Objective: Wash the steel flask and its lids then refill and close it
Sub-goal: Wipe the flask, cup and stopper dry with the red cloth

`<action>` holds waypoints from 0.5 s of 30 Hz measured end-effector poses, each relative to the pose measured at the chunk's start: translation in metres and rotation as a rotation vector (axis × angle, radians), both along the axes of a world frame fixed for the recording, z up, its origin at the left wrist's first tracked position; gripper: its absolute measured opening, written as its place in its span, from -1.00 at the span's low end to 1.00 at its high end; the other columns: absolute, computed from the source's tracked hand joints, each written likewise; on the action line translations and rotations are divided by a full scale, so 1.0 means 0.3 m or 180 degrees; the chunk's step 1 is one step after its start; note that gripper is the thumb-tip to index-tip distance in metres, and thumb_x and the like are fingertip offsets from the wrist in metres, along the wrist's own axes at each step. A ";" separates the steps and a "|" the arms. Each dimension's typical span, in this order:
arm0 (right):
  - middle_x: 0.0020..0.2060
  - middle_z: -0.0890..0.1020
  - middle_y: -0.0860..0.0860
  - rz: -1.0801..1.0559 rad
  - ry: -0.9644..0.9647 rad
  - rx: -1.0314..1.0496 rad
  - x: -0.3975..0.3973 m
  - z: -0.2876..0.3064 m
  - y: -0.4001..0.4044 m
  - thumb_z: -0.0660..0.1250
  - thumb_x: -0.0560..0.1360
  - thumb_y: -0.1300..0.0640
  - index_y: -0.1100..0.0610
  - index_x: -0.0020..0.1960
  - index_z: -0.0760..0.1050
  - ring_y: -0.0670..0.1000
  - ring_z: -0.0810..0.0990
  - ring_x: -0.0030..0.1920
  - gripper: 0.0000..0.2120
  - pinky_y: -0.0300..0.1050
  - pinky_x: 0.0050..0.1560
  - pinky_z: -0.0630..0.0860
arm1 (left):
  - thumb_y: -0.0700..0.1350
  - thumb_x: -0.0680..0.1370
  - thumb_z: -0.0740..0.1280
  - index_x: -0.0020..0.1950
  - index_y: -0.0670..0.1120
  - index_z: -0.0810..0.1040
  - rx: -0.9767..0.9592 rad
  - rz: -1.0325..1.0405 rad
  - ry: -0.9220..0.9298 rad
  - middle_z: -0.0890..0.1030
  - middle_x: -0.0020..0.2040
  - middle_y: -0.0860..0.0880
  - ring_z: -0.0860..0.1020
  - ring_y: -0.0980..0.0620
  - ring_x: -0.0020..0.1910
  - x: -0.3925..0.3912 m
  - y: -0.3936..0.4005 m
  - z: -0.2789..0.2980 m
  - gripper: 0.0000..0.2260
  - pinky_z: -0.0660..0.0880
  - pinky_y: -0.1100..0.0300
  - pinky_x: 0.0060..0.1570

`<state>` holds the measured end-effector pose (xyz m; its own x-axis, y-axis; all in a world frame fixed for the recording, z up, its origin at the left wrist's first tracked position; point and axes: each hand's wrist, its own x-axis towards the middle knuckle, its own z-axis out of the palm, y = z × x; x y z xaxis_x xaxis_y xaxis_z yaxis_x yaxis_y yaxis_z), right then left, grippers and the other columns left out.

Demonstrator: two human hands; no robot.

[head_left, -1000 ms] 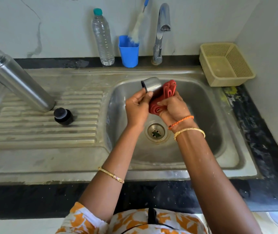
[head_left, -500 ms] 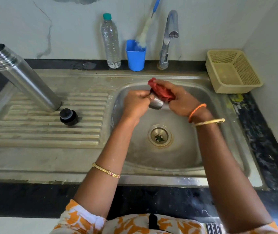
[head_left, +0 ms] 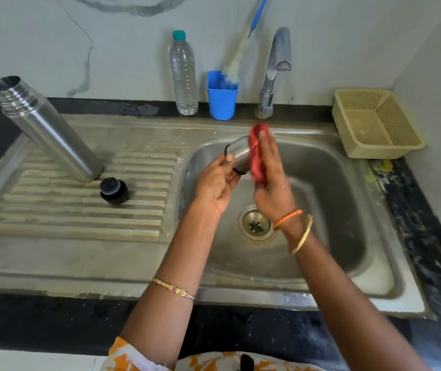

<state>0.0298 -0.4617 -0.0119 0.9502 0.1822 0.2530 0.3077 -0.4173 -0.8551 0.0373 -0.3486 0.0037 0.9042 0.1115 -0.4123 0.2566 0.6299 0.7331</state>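
Note:
Over the sink basin (head_left: 348, 210) my left hand (head_left: 218, 183) grips the steel outer lid (head_left: 239, 153), a cup-shaped cap with a black rim, its open end turned left. My right hand (head_left: 271, 183) holds a red scrub cloth (head_left: 257, 153) flat against the lid's closed end. The open steel flask (head_left: 45, 129) stands on the ribbed drainboard (head_left: 67, 210) at the left. A black inner stopper (head_left: 114, 190) sits on the ribs just right of the flask's base.
The tap (head_left: 275, 70) rises behind the basin; no water runs from it. Beside it are a blue cup (head_left: 221, 99) with a bottle brush (head_left: 238, 60) and a clear plastic water bottle (head_left: 183, 73). A beige basket (head_left: 374, 124) sits at the back right. The drain (head_left: 254, 223) lies below my hands.
The lid has turned in my left hand so that its open end faces left. My right hand has shifted the red cloth from the top of the lid to its closed end.

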 end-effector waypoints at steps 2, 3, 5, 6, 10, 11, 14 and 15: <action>0.53 -0.09 0.06 0.0002 -0.0087 -0.0045 -0.068 -0.017 0.022 0.04 0.22 0.53 0.12 0.53 -0.02 0.08 -0.06 0.54 -0.09 0.07 0.49 0.14 | -0.28 0.63 0.17 -0.02 -0.18 0.54 0.0150 0.0000 -0.0023 0.65 -0.37 0.01 0.62 0.16 -0.37 0.007 0.012 -0.001 -0.84 0.56 0.33 -0.29; 0.53 -0.10 0.05 0.0033 -0.0101 -0.0033 -0.064 -0.030 0.015 0.03 0.22 0.53 0.10 0.53 -0.03 0.08 -0.06 0.54 -0.08 0.07 0.49 0.14 | -0.29 0.62 0.18 0.02 -0.20 0.55 0.0227 -0.0035 -0.0019 0.66 -0.32 0.00 0.62 0.15 -0.33 0.007 0.015 0.000 -0.85 0.57 0.32 -0.25; 0.53 -0.02 0.13 0.0155 -0.0083 0.0036 0.002 -0.034 -0.018 0.04 0.28 0.56 0.18 0.53 -0.02 0.09 0.01 0.53 -0.14 -0.03 0.50 0.11 | -0.30 0.60 0.23 0.21 -0.24 0.53 0.0293 -0.0098 0.0018 0.65 -0.12 -0.07 0.62 0.07 -0.14 -0.001 0.011 -0.001 -0.79 0.55 0.24 -0.02; 0.52 0.05 0.18 0.0238 0.0006 0.0120 0.042 -0.029 -0.039 0.06 0.32 0.58 0.21 0.53 -0.02 0.09 0.13 0.51 -0.18 -0.05 0.48 0.18 | -0.30 0.59 0.25 0.27 -0.26 0.50 0.0316 -0.0115 0.0022 0.63 -0.03 -0.11 0.61 0.02 -0.04 -0.010 0.003 0.002 -0.74 0.51 0.20 0.08; 0.46 0.24 0.21 0.0374 0.0389 0.0285 0.100 0.008 -0.071 0.11 0.39 0.60 0.18 0.54 -0.03 -0.09 0.36 0.22 -0.19 -0.28 0.20 0.32 | -0.30 0.56 0.31 0.30 -0.28 0.50 0.0964 0.0111 -0.0279 0.61 0.14 -0.14 0.57 -0.01 0.14 -0.026 -0.024 -0.005 -0.69 0.48 0.16 0.20; 0.49 0.19 0.19 0.0373 0.0294 0.0314 0.079 0.004 -0.058 0.09 0.39 0.59 0.18 0.54 -0.03 0.00 0.34 0.33 -0.20 -0.16 0.31 0.31 | -0.31 0.55 0.32 0.27 -0.28 0.52 0.1376 0.0236 -0.0433 0.62 0.10 -0.12 0.57 0.02 0.10 -0.023 -0.028 -0.009 -0.71 0.48 0.18 0.20; 0.53 0.02 0.14 0.0264 0.0089 0.0301 -0.021 -0.024 -0.011 0.09 0.36 0.61 0.15 0.52 0.03 -0.02 -0.06 0.53 -0.19 -0.28 0.46 0.07 | -0.31 0.54 0.33 0.20 -0.29 0.58 0.2582 0.0479 -0.0851 0.66 0.07 -0.16 0.62 0.00 0.06 -0.001 -0.025 -0.028 -0.76 0.51 0.19 0.18; 0.53 0.02 0.11 0.0215 0.0137 0.0316 -0.038 -0.028 -0.006 0.09 0.35 0.62 0.10 0.51 0.05 -0.06 -0.09 0.52 -0.18 -0.41 0.41 0.05 | -0.32 0.54 0.33 0.19 -0.30 0.59 0.2926 0.0479 -0.1007 0.66 0.06 -0.18 0.63 0.03 0.05 -0.001 -0.021 -0.029 -0.77 0.51 0.26 0.17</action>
